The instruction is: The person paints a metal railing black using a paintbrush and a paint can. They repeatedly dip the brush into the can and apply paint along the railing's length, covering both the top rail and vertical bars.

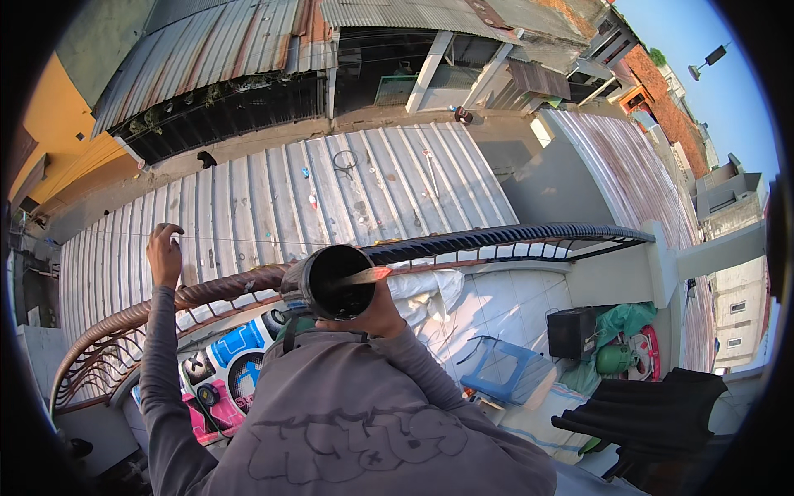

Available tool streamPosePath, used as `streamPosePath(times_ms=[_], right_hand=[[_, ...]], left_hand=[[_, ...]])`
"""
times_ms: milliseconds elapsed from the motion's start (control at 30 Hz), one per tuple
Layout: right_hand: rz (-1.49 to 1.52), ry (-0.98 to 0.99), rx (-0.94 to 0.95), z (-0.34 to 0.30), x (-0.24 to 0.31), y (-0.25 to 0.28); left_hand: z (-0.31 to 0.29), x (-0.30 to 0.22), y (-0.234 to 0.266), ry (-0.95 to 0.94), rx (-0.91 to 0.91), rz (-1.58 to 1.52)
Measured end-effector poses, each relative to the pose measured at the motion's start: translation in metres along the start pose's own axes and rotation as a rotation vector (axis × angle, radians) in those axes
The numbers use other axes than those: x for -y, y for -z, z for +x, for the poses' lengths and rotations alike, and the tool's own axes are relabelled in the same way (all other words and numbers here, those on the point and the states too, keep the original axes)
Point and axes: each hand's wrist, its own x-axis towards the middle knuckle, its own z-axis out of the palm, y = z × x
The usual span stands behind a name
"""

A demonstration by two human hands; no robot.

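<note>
In my right hand [379, 312] is a dark, round can [299, 289], its open mouth turned toward me. A pale, flat stick [360, 278] leans across the can's mouth beside my fingers; its lower end is lost in the dark inside. My left hand [165, 255] is raised at the far side of the railing, apart from it, with fingers loosely bent and nothing visible in them. Behind the can runs the curved railing [496, 238] with a twisted top bar. The bar looks brown on the left and glossy black on the right.
Past the railing lies a ribbed metal roof [273, 190] with scattered litter. On the tiled balcony floor stand a blue plastic stool [504, 368], a black box [571, 333] and a green bag [624, 322]. Black cloth [653, 409] hangs at right. Colourful panels [236, 347] lie at left.
</note>
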Motion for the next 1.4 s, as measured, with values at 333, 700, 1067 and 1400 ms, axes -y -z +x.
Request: streamPosePath(times_ms=[333,700,1067,1400], right_hand=[[-0.004,-0.017,0.098,-0.040,0.018,0.058],[0.202,-0.226,0.131,-0.082,-0.010,0.094],[0.049,-0.241,0.046,-0.090,-0.043,0.111],[0.018,-0.177,-0.039,-0.083,-0.016,0.070]], left_hand=[[-0.140,-0.117,0.005,0.430,-0.527,-0.446],[-0.163,-0.204,0.069,0.417,-0.615,-0.251],[-0.219,-0.095,-0.068,1.405,-0.145,-1.185],[-0.150,-0.074,-0.009,0.556,0.959,-0.844]])
